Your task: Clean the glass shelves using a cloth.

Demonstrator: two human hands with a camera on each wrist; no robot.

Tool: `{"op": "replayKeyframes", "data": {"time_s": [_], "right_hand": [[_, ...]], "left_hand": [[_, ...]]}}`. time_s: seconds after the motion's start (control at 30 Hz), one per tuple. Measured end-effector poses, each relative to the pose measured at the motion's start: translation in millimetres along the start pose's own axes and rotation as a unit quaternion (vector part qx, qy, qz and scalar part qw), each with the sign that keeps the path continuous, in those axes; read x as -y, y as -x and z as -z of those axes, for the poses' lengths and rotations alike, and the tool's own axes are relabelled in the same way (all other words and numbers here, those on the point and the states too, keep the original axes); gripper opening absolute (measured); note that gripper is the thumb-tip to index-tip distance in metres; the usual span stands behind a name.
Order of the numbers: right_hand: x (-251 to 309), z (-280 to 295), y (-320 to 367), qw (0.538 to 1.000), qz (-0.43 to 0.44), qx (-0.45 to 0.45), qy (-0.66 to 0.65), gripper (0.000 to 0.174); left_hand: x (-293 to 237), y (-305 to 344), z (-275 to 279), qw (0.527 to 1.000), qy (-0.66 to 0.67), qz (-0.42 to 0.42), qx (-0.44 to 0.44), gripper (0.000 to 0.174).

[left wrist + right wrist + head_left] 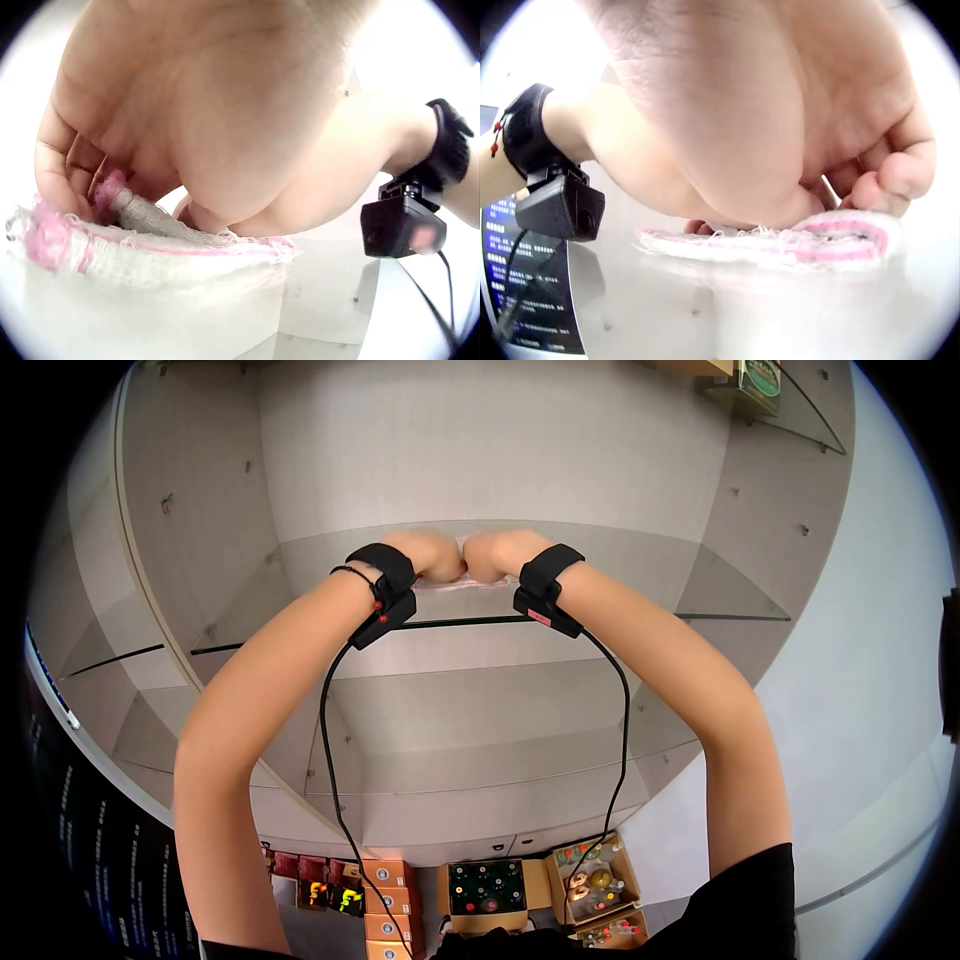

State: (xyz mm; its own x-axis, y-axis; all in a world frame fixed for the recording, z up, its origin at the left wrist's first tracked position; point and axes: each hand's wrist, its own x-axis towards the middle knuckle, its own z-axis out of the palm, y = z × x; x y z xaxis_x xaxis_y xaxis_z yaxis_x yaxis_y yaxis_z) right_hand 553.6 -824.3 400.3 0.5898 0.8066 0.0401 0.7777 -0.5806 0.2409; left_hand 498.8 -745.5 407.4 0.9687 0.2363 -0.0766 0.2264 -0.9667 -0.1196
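Observation:
A white cloth with pink edging and frayed threads [460, 584] lies folded on a glass shelf [620, 585] inside a cabinet. My left hand [425, 553] and right hand [500, 553] are side by side over it, close together at the knuckles. In the left wrist view, curled fingers grip a bunched part of the cloth [165, 259], with a pink-tipped fold rising between them. The right wrist view has my other fingers curled at the folded end of the cloth [847, 232], pinching it. Both hands hide much of its top.
A green box [757, 385] stands on a higher glass shelf at upper right. Lower shelves continue below. On the floor are stacked orange boxes [387, 900], a carton of dark bottles [450, 890] and a carton of glass bottles [620, 860]. A screen with text [100, 860] is at left.

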Motion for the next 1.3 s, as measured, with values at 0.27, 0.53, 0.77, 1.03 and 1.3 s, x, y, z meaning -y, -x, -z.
{"op": "replayKeyframes", "data": {"time_s": [0.27,0.53,0.77,1.03,1.3], "right_hand": [[1.4,2.4,-3.1,1.000,-0.007,0.005,-0.005,0.018],[1.3,14.3,13.8,1.000,0.000,0.030,0.001,0.024],[-4.6,20.3,23.3,0.995,-0.007,0.095,-0.034,0.011],[-4.3,24.4,3.1,0.994,-0.039,0.100,-0.025,0.023],[-12.5,14.9,-1.6,0.997,-0.051,0.050,-0.037,0.016]], "left_hand": [[4.9,-13.7,3.5,1.000,-0.007,-0.007,-0.009,0.030],[3.5,-7.6,7.1,0.999,-0.013,0.006,0.035,0.031],[-2.5,13.5,15.1,0.996,0.010,-0.019,0.087,0.041],[7.1,-15.8,11.7,0.997,0.031,-0.018,0.063,0.036],[-3.3,-16.0,12.5,0.999,-0.032,0.021,0.021,0.040]]}}
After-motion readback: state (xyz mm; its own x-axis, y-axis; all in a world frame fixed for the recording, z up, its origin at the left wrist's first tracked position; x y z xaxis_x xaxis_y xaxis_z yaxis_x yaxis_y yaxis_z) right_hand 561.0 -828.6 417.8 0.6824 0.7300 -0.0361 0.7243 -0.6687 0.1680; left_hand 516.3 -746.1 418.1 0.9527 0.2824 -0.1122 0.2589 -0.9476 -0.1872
